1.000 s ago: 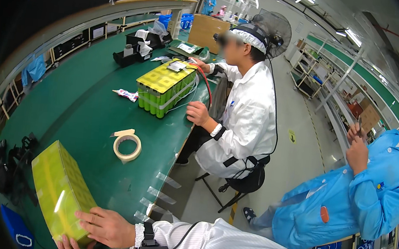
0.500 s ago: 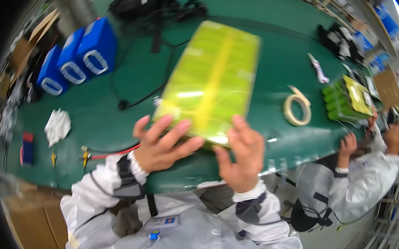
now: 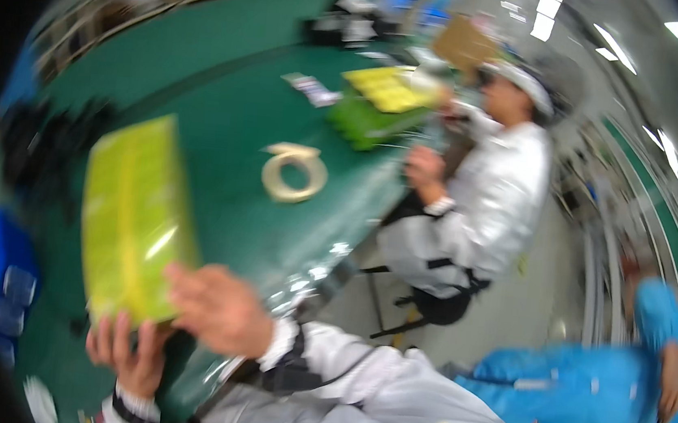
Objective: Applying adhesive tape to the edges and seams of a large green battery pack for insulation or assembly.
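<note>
A green-yellow battery pack (image 3: 130,216) wrapped in clear film, with a yellow strip along its length, is at the left over the green table. My left hand (image 3: 133,359) grips its near end, fingers over the edge and thumb hidden. At the near right corner, my right hand (image 3: 220,306) is against the pack, its fingers together and smeared by motion. Whether the pack's underside rests on the table cannot be seen.
A tape roll (image 3: 294,173) lies mid-table. Beyond it, a seated co-worker (image 3: 488,193) handles another green pack (image 3: 378,105). Blue packs (image 3: 10,278) stand at the far left; a white crumpled piece (image 3: 39,401) lies near. Someone in blue (image 3: 566,396) is at the lower right.
The view has swung right, so the table, pack and my hands appear farther left. My hands stay at the pack's near end. A person in blue has come into view.
</note>
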`<state>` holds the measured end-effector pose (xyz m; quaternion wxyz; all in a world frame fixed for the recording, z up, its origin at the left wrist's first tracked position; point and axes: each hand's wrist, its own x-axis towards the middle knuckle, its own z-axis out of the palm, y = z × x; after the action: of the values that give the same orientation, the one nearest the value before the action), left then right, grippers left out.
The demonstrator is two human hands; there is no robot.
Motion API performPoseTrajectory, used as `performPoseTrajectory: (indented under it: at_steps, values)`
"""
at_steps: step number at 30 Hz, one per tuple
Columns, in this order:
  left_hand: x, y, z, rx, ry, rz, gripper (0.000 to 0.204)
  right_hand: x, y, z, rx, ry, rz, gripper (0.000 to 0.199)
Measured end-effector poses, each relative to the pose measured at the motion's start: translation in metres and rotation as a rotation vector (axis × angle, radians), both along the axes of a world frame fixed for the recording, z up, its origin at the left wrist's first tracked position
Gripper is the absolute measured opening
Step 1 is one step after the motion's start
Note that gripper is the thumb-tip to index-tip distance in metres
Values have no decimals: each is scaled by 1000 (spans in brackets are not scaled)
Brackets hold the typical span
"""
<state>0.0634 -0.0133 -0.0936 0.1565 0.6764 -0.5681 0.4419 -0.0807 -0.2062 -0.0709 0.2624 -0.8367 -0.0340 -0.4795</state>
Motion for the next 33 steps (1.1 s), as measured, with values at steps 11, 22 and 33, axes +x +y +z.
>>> performPoseTrajectory:
  at_steps: [11,22,33]
  values:
    - [-14,-21,16,-26,-45,7,43,-28,0,22,120,50,-36,53]
    - [-11,-22,11,-25,-33,-4,46,-319,-153,291,399,-924,-526,93]
    - [-1,-12,0,60,-42,44,52,-215,-116,112,254,-108,-585,42]
